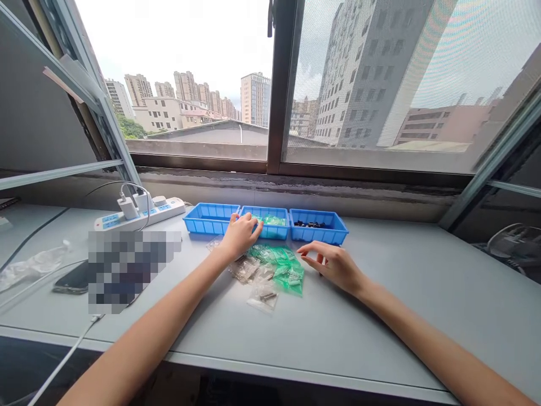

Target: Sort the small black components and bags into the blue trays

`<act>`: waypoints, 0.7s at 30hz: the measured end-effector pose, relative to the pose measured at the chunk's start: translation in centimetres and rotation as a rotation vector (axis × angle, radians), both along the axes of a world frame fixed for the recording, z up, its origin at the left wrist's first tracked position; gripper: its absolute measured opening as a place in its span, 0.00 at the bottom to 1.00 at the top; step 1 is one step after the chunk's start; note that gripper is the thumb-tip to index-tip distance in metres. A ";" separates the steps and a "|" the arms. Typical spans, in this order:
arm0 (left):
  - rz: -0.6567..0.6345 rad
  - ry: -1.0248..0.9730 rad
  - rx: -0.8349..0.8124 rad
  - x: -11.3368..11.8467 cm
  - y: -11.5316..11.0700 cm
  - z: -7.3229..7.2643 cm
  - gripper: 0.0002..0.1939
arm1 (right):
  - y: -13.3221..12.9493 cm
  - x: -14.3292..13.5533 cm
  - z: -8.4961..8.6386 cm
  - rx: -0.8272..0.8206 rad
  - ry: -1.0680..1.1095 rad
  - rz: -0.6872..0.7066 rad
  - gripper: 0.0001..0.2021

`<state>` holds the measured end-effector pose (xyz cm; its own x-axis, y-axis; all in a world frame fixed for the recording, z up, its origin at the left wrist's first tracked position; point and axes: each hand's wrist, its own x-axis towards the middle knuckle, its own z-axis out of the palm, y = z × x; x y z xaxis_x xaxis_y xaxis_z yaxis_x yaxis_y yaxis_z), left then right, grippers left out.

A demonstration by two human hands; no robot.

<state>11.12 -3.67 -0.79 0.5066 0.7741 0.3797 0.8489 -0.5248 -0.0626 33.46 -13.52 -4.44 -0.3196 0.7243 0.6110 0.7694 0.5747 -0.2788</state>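
My left hand (242,235) is over the front edges of the left blue bin (207,225) and the middle blue bin (276,232). Its fingers look spread and bent downward, with nothing visible in them. Small green bags (274,220) lie inside the middle bin. To the right of a loose pile, my right hand (333,265) hovers with thumb and index finger apart, holding nothing. That pile has green plastic bags (289,270) and clear bags (245,269) with small metal-looking parts. One clear bag (264,296) lies nearest the front.
A right blue bin (321,231) holds small dark parts. At the left are a white power strip (139,214) with plugs, a dark phone (71,279), cables and crumpled clear plastic (36,268). A blurred patch covers something there. Metal frame posts flank the desk (406,270) before a window.
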 end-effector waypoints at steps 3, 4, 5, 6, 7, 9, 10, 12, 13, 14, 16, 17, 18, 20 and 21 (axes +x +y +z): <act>-0.003 -0.006 0.019 0.0 0.0 -0.1 0.18 | 0.0 0.0 0.0 -0.003 -0.006 -0.009 0.10; -0.001 -0.009 0.019 -0.1 0.0 -0.1 0.18 | 0.0 0.0 0.0 -0.007 -0.010 -0.012 0.09; 0.000 -0.013 0.016 -0.1 0.0 -0.2 0.18 | 0.0 0.0 0.0 -0.012 -0.014 -0.014 0.09; -0.001 -0.017 0.014 -0.1 0.0 -0.2 0.18 | 0.0 0.0 0.0 -0.017 -0.017 -0.015 0.09; -0.004 -0.021 0.012 -0.1 0.0 -0.2 0.18 | -0.1 0.0 0.1 -0.023 -0.017 -0.015 0.09; -0.015 -0.029 0.014 -0.1 0.0 -0.3 0.18 | -0.1 0.0 0.1 -0.040 -0.011 -0.012 0.09; -0.022 -0.034 0.017 -0.2 0.0 -0.3 0.18 | -0.1 0.0 0.1 -0.049 -0.005 -0.011 0.09; -0.028 -0.045 0.020 -0.2 0.1 -0.3 0.18 | -0.1 -0.1 0.1 -0.063 0.013 -0.007 0.08; -0.029 -0.048 0.018 -0.3 0.1 -0.3 0.18 | -0.1 -0.1 0.0 -0.066 0.024 -0.005 0.09; -0.029 -0.051 0.016 -0.3 0.1 -0.3 0.18 | -0.1 -0.1 0.0 -0.066 0.032 -0.005 0.09; -0.026 -0.053 0.010 -0.3 0.0 -0.3 0.18 | 0.0 -0.1 0.0 -0.060 0.041 -0.010 0.09; -0.024 -0.051 0.009 -0.3 0.0 -0.3 0.18 | 0.0 -0.1 0.0 -0.057 0.042 -0.016 0.09; -0.021 -0.048 0.010 -0.3 0.0 -0.3 0.18 | 0.0 -0.1 0.0 -0.054 0.043 -0.023 0.10; -0.019 -0.039 0.017 -0.3 -0.1 -0.3 0.18 | 0.0 -0.2 0.1 -0.052 0.045 -0.033 0.11; -0.020 -0.033 0.020 -0.3 -0.1 -0.2 0.18 | 0.0 -0.2 0.1 -0.051 0.048 -0.035 0.11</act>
